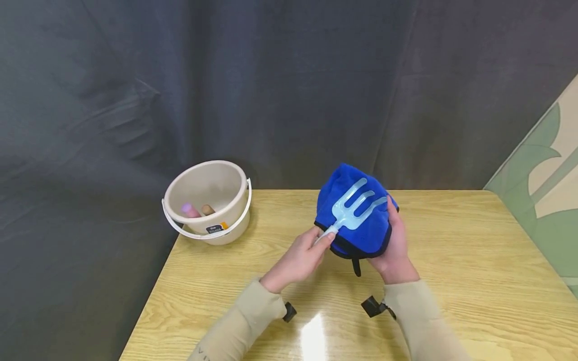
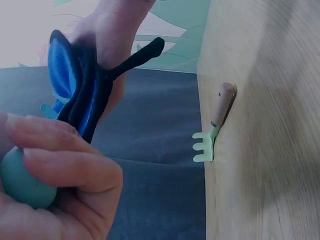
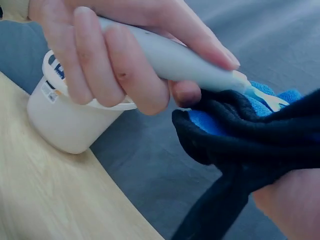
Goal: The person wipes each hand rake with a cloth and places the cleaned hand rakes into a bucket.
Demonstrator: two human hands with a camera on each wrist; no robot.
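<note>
Left hand [image 1: 300,258] grips the handle of a pale blue rake [image 1: 354,208], fingers curled round it, centre of the head view. The 3 tines lie flat against a blue cloth [image 1: 356,235] with dark edging, probably so the cloth can rub them. Right hand [image 1: 397,245] cups the cloth from behind and below, fingers wrapped round it, backing the tines; both are held up off the table [image 1: 474,260]. Cloth's dark loop [image 1: 356,266] hangs down under it. White bucket [image 1: 207,200] sits at the table's left rear corner, mid-left of frame, well apart from the hands; 2 handle ends show inside, 1 purple, 1 wooden. Left wrist view shows a second, green rake [image 2: 212,132] with a wooden handle; can't tell what it rests on.
</note>
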